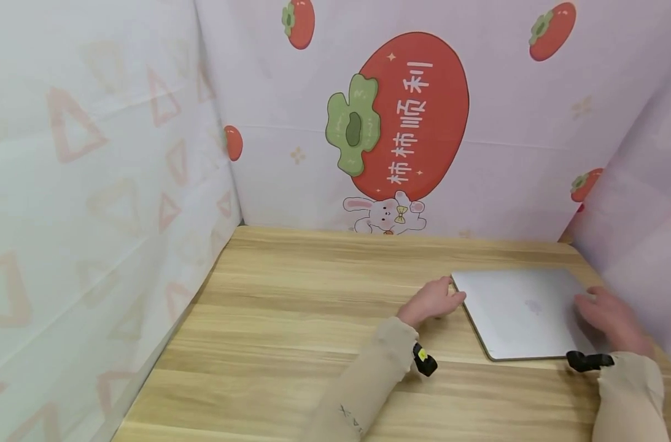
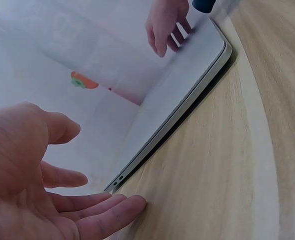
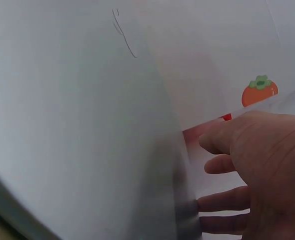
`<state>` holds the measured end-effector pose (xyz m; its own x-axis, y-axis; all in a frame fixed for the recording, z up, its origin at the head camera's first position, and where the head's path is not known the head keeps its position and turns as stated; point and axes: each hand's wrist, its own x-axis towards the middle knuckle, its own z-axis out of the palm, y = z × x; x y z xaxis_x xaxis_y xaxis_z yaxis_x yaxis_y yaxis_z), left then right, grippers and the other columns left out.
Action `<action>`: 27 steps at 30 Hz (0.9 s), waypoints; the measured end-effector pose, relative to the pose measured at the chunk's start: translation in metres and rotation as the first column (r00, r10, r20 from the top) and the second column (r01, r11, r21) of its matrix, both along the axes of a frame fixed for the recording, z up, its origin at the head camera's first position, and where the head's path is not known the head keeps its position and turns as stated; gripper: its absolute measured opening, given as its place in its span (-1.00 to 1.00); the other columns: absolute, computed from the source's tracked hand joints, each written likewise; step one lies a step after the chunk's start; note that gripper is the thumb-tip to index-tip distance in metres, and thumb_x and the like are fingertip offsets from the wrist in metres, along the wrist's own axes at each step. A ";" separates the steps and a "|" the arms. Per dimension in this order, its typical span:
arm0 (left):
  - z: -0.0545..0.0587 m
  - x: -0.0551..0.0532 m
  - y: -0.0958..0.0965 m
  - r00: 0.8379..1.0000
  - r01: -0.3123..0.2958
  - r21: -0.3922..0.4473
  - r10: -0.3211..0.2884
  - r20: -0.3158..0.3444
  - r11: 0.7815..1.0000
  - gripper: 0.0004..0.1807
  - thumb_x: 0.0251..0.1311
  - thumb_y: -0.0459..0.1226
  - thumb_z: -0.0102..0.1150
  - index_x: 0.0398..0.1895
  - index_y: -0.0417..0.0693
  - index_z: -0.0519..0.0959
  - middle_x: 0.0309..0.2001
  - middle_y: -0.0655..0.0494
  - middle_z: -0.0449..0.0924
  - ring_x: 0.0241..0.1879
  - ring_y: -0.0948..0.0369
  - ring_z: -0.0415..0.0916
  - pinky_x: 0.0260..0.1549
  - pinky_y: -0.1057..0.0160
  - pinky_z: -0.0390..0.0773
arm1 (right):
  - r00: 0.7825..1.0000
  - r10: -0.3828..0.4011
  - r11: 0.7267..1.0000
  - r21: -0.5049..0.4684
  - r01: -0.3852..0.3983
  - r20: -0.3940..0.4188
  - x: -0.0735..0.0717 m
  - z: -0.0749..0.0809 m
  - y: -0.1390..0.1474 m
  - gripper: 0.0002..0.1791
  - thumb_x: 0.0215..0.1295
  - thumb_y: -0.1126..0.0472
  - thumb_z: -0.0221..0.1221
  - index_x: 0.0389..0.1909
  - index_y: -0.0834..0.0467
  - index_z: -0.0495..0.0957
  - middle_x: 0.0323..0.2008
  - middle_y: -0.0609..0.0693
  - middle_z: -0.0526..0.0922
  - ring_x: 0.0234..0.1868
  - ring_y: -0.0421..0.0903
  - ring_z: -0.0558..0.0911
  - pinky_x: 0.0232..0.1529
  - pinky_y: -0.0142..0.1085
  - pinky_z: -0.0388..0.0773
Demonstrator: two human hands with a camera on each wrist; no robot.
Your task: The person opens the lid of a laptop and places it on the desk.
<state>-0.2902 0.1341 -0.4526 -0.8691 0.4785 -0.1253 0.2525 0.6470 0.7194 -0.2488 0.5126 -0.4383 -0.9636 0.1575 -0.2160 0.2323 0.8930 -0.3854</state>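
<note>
Closed laptop [image 1: 520, 319], partly hidden; right hand [image 1: 614, 316], three o'clock, contact unclear; left hand [image 1: 431, 301], nine o'clock; both hold nothing, fingers parted.

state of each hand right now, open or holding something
Left hand: open, at the left edge of the silver laptop.
Right hand: open, at its right edge.

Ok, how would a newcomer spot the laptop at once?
Find the wood-grain tabletop below the persimmon-print backdrop. On its right side, between the left hand and right hand, lies the closed laptop. Unlike the streaky wood around it, its lid is smooth, silver-grey, with a faint logo.
</note>
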 end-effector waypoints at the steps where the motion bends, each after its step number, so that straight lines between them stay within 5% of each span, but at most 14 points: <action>1: -0.001 0.001 0.001 1.000 -0.016 0.014 0.015 0.011 1.000 -0.31 0.38 0.16 -0.10 0.44 -0.01 0.27 0.15 0.13 0.56 -0.34 0.27 0.48 -0.17 0.32 0.48 | 1.000 0.003 1.000 0.009 -0.003 0.001 0.000 -0.001 0.000 -0.08 0.49 -0.21 -0.35 0.34 0.62 -0.09 0.28 0.68 0.01 0.19 0.60 0.16 0.03 0.33 0.29; 5: -0.007 0.007 0.003 0.995 -0.066 0.075 0.060 0.074 0.995 -0.34 0.38 0.15 -0.09 0.42 0.03 0.31 -0.13 0.10 0.66 -0.50 0.24 0.45 -0.22 0.32 0.45 | 1.000 -0.004 1.000 0.024 0.003 0.014 0.000 -0.005 -0.002 -0.09 0.48 -0.22 -0.35 0.35 0.60 -0.08 0.28 0.67 0.02 0.19 0.60 0.17 0.03 0.33 0.30; 9: -0.013 0.012 0.006 0.988 -0.117 0.156 0.099 0.121 0.981 -0.38 0.37 0.11 -0.08 0.40 0.04 0.34 -0.53 0.13 0.56 -0.64 0.22 0.50 -0.21 0.34 0.46 | 0.999 -0.011 1.000 0.015 0.010 0.034 0.000 -0.010 -0.003 -0.08 0.47 -0.22 -0.37 0.37 0.59 -0.10 0.30 0.68 0.00 0.20 0.62 0.14 0.05 0.34 0.28; 17: -0.011 0.015 0.014 0.982 -0.178 0.135 0.167 0.085 0.975 -0.42 0.36 0.05 0.01 0.36 0.00 0.37 -0.69 0.15 0.57 -0.66 0.24 0.52 -0.25 0.38 0.49 | 1.000 -0.021 0.992 0.125 0.022 -0.010 0.000 -0.011 0.001 -0.17 0.42 -0.11 -0.25 0.30 0.61 0.01 0.21 0.73 0.09 0.10 0.62 0.24 0.01 0.32 0.36; 27: -0.015 0.015 0.024 0.984 -0.175 0.061 0.175 0.014 0.983 -0.37 0.28 0.01 0.17 0.36 -0.04 0.37 -0.77 0.20 0.55 -0.68 0.32 0.52 0.03 0.43 0.51 | 0.999 -0.043 0.993 0.115 0.042 0.007 0.002 -0.010 0.006 -0.16 0.41 -0.14 -0.24 0.29 0.59 0.01 0.16 0.75 0.09 0.07 0.64 0.18 -0.01 0.35 0.33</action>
<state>-0.2753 0.1586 -0.4679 -0.9392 0.3260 -0.1082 0.1326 0.6348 0.7612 -0.2468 0.5187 -0.4486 -0.9534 0.2223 -0.2037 0.2742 0.9204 -0.2787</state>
